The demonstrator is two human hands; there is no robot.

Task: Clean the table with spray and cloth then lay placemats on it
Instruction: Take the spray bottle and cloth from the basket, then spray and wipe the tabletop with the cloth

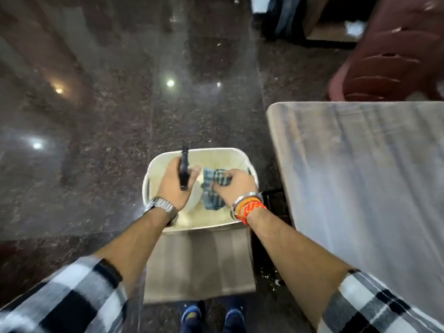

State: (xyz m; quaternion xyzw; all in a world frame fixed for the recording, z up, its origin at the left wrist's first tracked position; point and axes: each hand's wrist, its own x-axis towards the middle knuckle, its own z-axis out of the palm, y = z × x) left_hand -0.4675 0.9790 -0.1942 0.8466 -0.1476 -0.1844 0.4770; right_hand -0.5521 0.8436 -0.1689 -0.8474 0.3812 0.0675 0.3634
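Both hands reach into a cream plastic basket (240,153) that stands on a low wooden stool (199,265). My left hand (171,186) grips a spray bottle by its black trigger head (184,169); the pale bottle body (193,200) hangs below inside the basket. My right hand (234,188) grips a blue-grey checked cloth (212,186) over the basket. The wooden table (360,176) lies to the right, its top bare and streaky. No placemats show.
A maroon plastic chair (394,51) stands beyond the table's far end. Dark polished stone floor (96,116) spreads to the left and ahead. My feet (211,316) are just behind the stool. Boxes and clutter (312,18) sit at the top right.
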